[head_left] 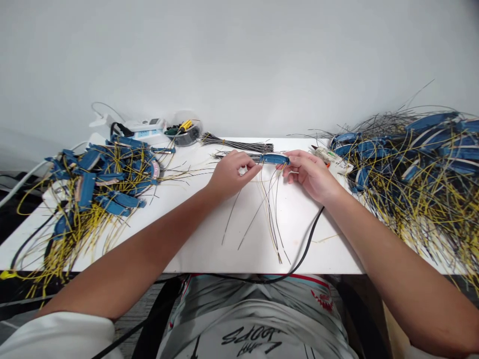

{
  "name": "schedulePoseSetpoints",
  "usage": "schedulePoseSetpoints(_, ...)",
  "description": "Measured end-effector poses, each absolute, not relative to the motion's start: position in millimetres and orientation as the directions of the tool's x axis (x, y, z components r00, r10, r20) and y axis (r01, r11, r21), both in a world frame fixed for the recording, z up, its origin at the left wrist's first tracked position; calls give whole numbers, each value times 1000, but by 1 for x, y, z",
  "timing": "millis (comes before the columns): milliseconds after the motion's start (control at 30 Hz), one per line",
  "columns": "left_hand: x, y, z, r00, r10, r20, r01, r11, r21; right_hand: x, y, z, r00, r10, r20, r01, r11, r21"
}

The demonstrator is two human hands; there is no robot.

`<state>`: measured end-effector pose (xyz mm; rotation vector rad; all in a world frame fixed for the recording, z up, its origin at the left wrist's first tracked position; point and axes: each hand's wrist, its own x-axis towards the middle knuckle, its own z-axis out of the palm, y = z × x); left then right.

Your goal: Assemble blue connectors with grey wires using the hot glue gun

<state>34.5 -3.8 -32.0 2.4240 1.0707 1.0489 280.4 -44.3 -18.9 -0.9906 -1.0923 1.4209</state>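
Observation:
A curved blue piece with thin yellow and black wires [275,159] is held level just above the white table. My right hand [309,172] grips its right end between thumb and fingers, the other fingers loosely curled. At its left end, thumb and forefinger of my left hand [234,172] are pinched together; what lies between them is too small to make out. Loose wires [267,209] hang from the piece and spread toward me over the table. Behind my hands lies a bundle of dark wires [239,143], tied with a band.
Wired blue pieces are heaped on the left [88,187] and right [430,149]. A glue gun [339,162] lies beside my right hand, its black cord [312,232] crossing the front edge. A power strip [145,127] and a clear tub with yellow-handled tool [187,134] stand at the back left.

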Motion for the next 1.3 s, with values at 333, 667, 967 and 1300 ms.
schedulePoseSetpoints(333,33,-4,-32,512,696,503,460,-717,524,281,-44,-17,-160,986,-42,-282,-87,-956)
schedulePoseSetpoints(667,34,-4,-34,520,685,510,499,-728,469,280,-45,-17,-165,982,-97,-253,-137,-958)
schedulePoseSetpoints(967,33,-6,-29,438,715,545,503,-697,511,281,-43,-18,-153,983,-98,-246,-134,-960)
schedulePoseSetpoints(1300,34,-6,-31,510,648,565,503,-758,415,281,-44,-19,-182,980,-84,-226,-125,-966)
